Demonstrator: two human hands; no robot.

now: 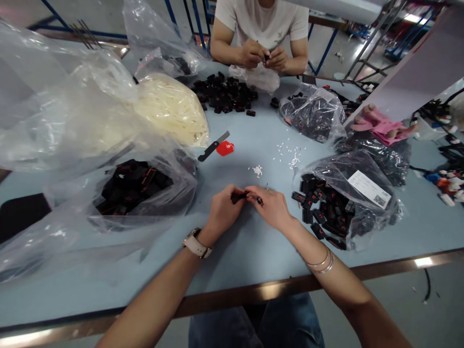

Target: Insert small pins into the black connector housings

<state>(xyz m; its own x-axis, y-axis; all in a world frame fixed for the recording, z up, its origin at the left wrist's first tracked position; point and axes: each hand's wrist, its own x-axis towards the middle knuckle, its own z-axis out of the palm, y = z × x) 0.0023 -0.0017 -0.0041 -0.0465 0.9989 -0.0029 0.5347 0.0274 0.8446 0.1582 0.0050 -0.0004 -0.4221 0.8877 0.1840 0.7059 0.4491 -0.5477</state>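
Left hand (224, 209) and right hand (272, 207) meet over the blue surface (246, 246), each pinching an end of a small black plug (242, 195). It looks light, rigid and hard-shelled; best held by its sides with fingertips.

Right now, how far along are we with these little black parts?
Done: cannot tell which parts are finished. In hand: the left hand and right hand pinch one small black part together. Left: open bags of black parts at left and right look well stocked, so much likely remains.
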